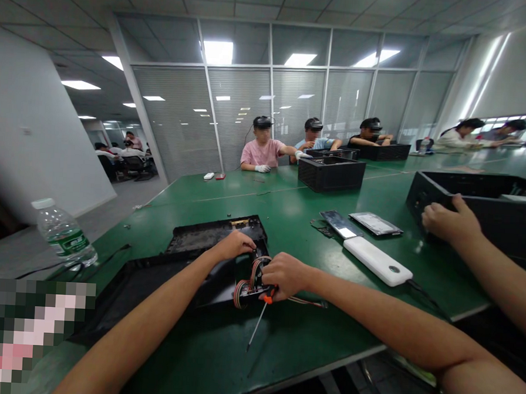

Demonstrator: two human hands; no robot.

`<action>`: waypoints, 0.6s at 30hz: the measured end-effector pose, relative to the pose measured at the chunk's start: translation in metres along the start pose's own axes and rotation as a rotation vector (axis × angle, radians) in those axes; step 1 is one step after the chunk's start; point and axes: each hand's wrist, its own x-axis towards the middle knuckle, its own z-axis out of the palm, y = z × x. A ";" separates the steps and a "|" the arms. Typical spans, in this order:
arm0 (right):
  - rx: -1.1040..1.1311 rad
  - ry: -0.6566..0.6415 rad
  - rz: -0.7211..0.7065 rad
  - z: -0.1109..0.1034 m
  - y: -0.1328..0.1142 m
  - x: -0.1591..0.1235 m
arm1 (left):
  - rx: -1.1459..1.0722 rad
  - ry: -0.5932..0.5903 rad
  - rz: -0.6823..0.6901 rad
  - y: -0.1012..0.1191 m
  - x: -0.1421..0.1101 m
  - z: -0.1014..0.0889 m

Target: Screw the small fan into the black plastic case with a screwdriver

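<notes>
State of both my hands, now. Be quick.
Left hand: fingers bent at a dark part near the striped cables; grip cannot be told.
Right hand: closed, holding the orange-handled screwdriver.

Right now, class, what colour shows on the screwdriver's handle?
The screwdriver handle shows mostly orange, best seen in the head view.

The green tabletop [327, 324] bears a black casing [135, 284] beside the left hand [236, 245], a white device [376, 260] right of the right hand [282, 275].
</notes>
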 end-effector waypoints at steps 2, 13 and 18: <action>-0.011 -0.013 -0.035 0.003 0.003 0.000 | -0.007 0.021 -0.010 -0.002 -0.001 0.001; -0.112 0.037 -0.131 0.010 0.008 0.000 | 0.134 0.084 0.091 -0.008 -0.005 0.005; -0.109 0.056 -0.131 0.010 0.008 0.000 | 0.053 0.038 0.154 -0.008 -0.003 -0.001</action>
